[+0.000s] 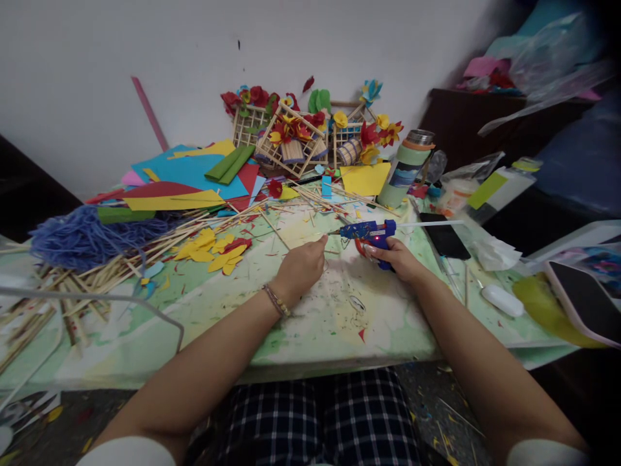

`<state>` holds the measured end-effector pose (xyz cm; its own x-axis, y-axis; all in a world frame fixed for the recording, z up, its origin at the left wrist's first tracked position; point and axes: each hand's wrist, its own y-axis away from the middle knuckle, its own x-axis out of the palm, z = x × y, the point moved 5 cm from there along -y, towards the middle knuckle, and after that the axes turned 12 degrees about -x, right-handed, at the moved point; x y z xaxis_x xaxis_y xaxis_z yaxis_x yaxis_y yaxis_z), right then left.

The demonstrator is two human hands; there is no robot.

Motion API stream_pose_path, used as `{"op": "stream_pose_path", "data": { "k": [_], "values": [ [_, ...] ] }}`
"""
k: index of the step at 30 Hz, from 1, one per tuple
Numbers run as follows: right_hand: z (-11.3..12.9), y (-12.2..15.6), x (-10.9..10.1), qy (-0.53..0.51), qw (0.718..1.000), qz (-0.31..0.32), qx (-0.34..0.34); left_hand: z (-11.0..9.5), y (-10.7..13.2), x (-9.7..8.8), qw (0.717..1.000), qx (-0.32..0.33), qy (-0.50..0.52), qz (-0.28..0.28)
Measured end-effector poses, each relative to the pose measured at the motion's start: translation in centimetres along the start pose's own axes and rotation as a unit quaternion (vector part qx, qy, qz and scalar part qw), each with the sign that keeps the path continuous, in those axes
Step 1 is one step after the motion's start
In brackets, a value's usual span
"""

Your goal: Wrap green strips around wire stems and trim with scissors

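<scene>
Steadying the glue gun (359, 230), clamped in my right grip (398, 257)
I can't tell my left grip's (303, 264) hold; mind the nozzle (335, 232).

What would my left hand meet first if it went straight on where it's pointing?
Most likely the nozzle of the blue glue gun in your right hand, just beyond your left hand; exact depth is unclear.

Bg: plain greyish-white wall (145, 45) behind table (398, 340), small dark mark (239, 44) up top, L of ctr. Tabletop has blotchy pale-green cloth (310, 340). Dk brown cabinet (451, 116) at R w/ clear plastic bag (553, 58) on top; dk shape (24, 175) far L — too dim to ID. Floor (429, 385) dk grey, yellow scraps (55, 413) strewn. Light soft, dim — R edge near-black.
</scene>
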<state>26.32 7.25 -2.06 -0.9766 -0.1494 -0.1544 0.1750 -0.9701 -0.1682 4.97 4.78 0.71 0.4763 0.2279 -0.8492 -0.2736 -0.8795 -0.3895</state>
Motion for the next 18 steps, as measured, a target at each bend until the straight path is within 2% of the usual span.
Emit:
{"op": "stream_pose_path", "data": {
  "k": [10,14,18],
  "values": [
    [0.0,0.0,-0.3,0.014,1.000,-0.024,0.004,0.0,0.0,-0.2,1.000,-0.004,-0.001,0.000],
    [0.4,0.1,-1.1,-0.010,0.997,-0.076,0.013,-0.1,0.0,-0.3,1.000,-0.010,0.001,0.001],
    [1.4,-0.1,-2.7,-0.038,0.986,-0.151,-0.057,0.0,0.0,-0.4,1.000,-0.018,0.009,0.004]
  ]
}}
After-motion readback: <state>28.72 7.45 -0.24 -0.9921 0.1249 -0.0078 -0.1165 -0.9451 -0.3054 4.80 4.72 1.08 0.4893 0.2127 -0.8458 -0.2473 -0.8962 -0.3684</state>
